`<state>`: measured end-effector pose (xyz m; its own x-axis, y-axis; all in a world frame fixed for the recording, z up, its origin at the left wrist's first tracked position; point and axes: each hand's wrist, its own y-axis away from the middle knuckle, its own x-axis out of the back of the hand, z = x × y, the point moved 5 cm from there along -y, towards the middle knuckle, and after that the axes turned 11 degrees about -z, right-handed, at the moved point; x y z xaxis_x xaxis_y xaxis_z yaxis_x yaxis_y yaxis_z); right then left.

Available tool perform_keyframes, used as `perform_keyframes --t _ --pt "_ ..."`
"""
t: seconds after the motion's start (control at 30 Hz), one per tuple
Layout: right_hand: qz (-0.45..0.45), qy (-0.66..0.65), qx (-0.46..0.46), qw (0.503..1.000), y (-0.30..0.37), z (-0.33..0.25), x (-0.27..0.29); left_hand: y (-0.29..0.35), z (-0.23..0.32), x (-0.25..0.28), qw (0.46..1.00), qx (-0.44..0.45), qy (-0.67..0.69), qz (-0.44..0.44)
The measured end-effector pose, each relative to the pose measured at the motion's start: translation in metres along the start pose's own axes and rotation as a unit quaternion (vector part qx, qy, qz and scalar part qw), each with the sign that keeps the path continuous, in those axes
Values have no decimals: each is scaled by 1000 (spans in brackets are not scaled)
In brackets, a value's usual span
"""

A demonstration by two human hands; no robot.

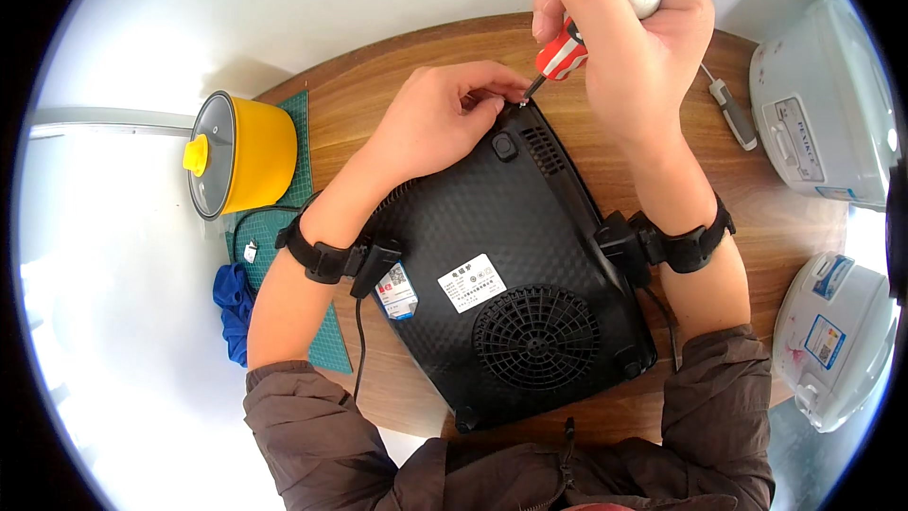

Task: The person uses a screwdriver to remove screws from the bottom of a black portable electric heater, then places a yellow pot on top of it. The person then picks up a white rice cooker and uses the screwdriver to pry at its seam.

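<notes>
A flat black induction cooker (pixel 445 218) lies upside down on the table, tilted, its round fan grille (pixel 536 337) toward me. My right hand (pixel 629 57) is wrapped around a screwdriver (pixel 563 53) with a red and white handle and a white rounded end. The screwdriver slants down to the left, its tip at the cooker's far corner. Right by that tip, the thumb and fingers of my left hand (pixel 430 118) are pinched together at the corner. Whatever lies between those fingertips is too small to make out.
A yellow pot (pixel 260 153) with a glass lid lies on its side on a green cutting mat (pixel 326 345) at left, near a blue cloth (pixel 232 308). At right are a grey-handled tool (pixel 734 115) and two white rice cookers (pixel 813 95). Cables hang by both forearms.
</notes>
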<state>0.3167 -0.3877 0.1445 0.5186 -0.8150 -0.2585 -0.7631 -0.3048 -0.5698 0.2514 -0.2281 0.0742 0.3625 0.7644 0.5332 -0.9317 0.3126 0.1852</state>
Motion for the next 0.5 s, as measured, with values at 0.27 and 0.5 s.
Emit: perform_keyframes --t 0.27,0.5 --pt "-6 -18 11 1000 2 7 -2 3 -1 1 1000 -5 4 9" --pt "-31 -41 4 999 2 9 -5 5 6 1 999 1 -34 17"
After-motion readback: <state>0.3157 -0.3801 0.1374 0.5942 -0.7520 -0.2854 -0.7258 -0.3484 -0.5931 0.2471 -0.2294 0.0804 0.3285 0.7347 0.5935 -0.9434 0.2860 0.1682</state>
